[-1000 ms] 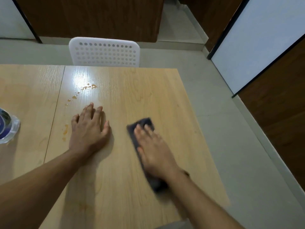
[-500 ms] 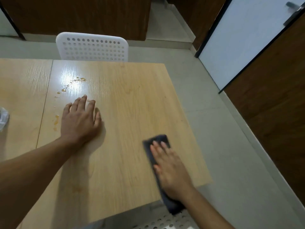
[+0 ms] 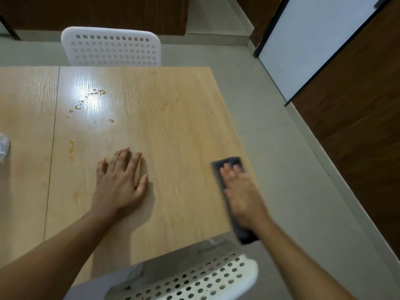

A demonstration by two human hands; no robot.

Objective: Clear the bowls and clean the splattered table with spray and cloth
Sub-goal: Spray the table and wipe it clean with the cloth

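Dark cloth (image 3: 229,163) flat at table (image 3: 173,126) edge — amber splatters (image 3: 95,94) far-left.

Change over the last second: the right hand (image 3: 244,195), pressed flat on the dark cloth (image 3: 229,162), has swept from the middle of the wooden surface (image 3: 173,126) to its right edge, and the cloth's near end now overhangs that edge. The left hand (image 3: 121,180) sits lower and more central in the frame. A second white chair (image 3: 194,278) has entered at the bottom, while the clear bottle (image 3: 3,148) has slid almost out at the left.
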